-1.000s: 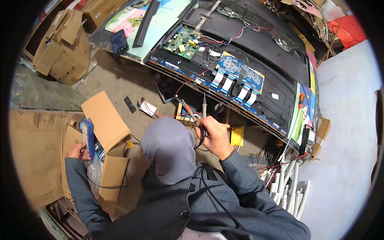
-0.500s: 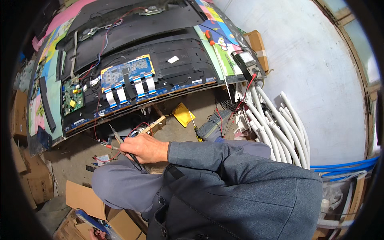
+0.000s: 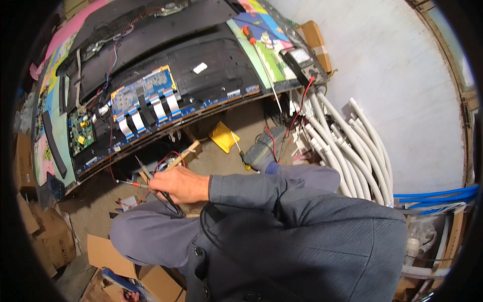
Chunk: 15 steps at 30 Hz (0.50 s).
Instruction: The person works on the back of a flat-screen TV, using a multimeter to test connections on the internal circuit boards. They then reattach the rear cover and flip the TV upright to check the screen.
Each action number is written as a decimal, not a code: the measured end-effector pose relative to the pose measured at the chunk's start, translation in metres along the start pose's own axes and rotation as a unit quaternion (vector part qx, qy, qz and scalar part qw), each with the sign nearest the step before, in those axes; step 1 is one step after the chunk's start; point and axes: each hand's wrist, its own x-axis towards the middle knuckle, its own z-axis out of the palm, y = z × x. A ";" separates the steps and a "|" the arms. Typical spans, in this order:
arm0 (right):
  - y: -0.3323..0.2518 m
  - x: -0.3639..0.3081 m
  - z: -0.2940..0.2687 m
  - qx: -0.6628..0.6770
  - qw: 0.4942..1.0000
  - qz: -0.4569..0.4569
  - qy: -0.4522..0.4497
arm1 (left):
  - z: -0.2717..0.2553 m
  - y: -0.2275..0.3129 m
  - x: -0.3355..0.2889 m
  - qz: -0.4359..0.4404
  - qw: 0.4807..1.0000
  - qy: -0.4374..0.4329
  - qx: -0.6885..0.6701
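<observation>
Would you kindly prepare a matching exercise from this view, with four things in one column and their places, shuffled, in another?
Things
1. Grey test probe
2. Blue circuit board
3. Red-handled screwdriver
4. Yellow packet

Places
A. On the patterned sheet, its shaft reaching past the edge
B. On the floor
C. In the right hand
D. On the black panel, with white ribbon cables

Pairs: 1-C, 2-D, 3-A, 4-B
</observation>
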 end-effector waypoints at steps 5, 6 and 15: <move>0.002 -0.006 0.001 -0.003 1.000 0.005 0.021 | 0.002 0.004 -0.003 0.000 1.000 0.005 0.015; 0.002 -0.007 0.002 -0.001 1.000 0.005 0.024 | 0.002 0.006 -0.004 0.000 1.000 0.007 0.020; 0.006 -0.013 -0.001 -0.003 1.000 0.016 0.027 | 0.007 0.012 -0.006 0.003 1.000 0.012 0.027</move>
